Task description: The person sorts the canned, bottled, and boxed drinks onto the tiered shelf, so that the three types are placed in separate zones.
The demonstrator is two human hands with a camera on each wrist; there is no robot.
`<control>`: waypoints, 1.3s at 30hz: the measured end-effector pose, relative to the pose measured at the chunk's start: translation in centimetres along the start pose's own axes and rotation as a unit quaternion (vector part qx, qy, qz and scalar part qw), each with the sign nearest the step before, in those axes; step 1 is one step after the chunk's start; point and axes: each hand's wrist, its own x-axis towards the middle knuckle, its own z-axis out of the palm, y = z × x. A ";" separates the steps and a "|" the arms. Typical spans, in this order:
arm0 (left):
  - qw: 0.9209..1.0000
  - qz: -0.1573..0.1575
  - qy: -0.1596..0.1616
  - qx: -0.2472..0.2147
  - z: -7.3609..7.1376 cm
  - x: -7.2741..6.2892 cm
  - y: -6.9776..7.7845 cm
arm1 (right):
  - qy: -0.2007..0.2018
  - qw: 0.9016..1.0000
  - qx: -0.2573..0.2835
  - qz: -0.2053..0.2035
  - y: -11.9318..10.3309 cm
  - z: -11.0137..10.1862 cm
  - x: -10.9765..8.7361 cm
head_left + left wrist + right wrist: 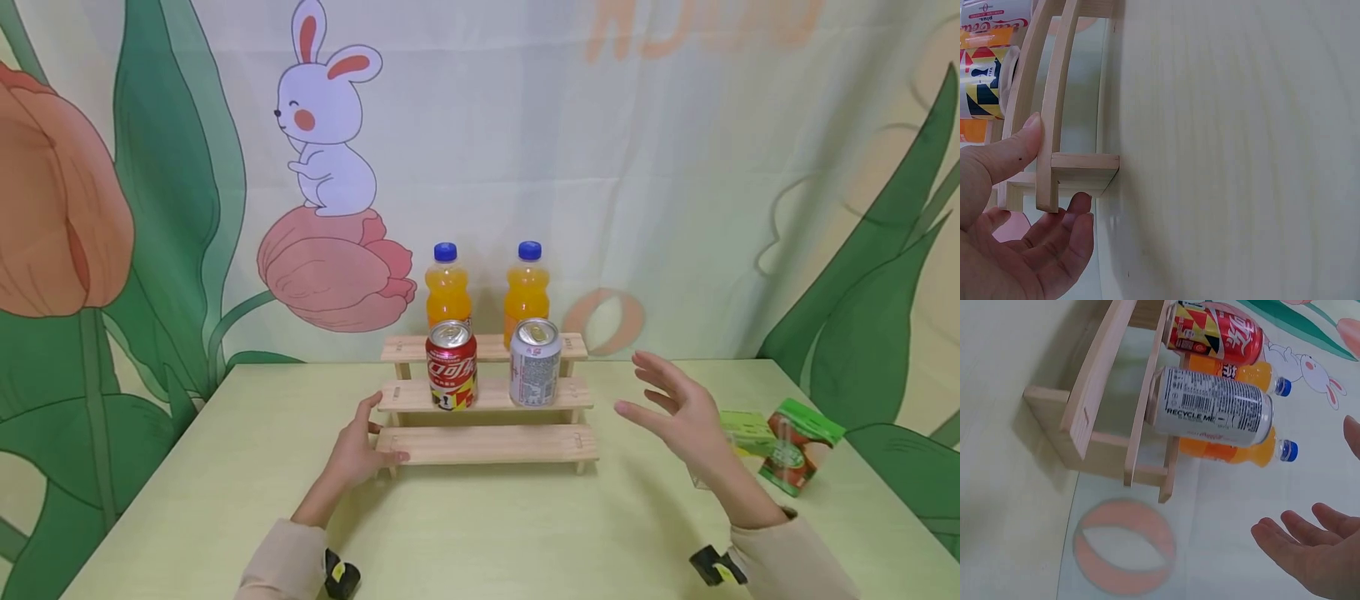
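Observation:
A three-step wooden rack (487,446) stands on the table. My left hand (358,442) holds its left end. In the left wrist view the thumb (1019,150) lies on the lowest step and the fingers bend around the end of the board. On the middle step stand a red cola can (452,367) and a silver-white can (536,364). Two orange drink bottles (448,292) with blue caps are on the top step, partly hidden by the cans. My right hand (686,417) hovers to the right of the rack, fingers spread and apart from everything.
Right of the rack, partly behind my right forearm, are a green-and-yellow box (748,429) and a tilted red-and-green carton (799,446). A printed curtain (480,167) with a rabbit and tulips hangs behind the table (487,542).

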 end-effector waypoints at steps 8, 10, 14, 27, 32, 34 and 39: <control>1.000 -0.001 -0.002 -0.005 0.2 0.0 0.1 | -0.026 1.000 -0.010 -0.002 0.7 -2.3 -1.0; 1.000 -0.002 -0.003 -0.004 0.2 0.0 0.1 | -0.035 0.999 -0.011 -0.009 1.0 -3.0 -1.3; 1.000 -0.004 -0.002 -0.005 0.2 0.1 0.1 | -0.049 0.998 -0.013 -0.025 1.7 -4.2 -1.7; 1.000 0.000 0.004 -0.005 0.2 0.0 0.0 | -0.052 0.998 -0.046 -0.005 3.8 -7.5 -3.3; 1.000 0.000 0.003 -0.003 0.1 0.0 -0.1 | -0.036 0.997 -0.064 0.006 4.8 -8.4 -3.9; 1.000 -0.002 0.002 -0.002 0.1 0.0 -0.2 | -0.033 0.997 -0.067 0.012 5.2 -8.8 -4.1; 1.000 -0.004 0.000 -0.002 0.0 0.1 -0.1 | -0.028 0.996 -0.080 0.028 6.2 -9.6 -4.5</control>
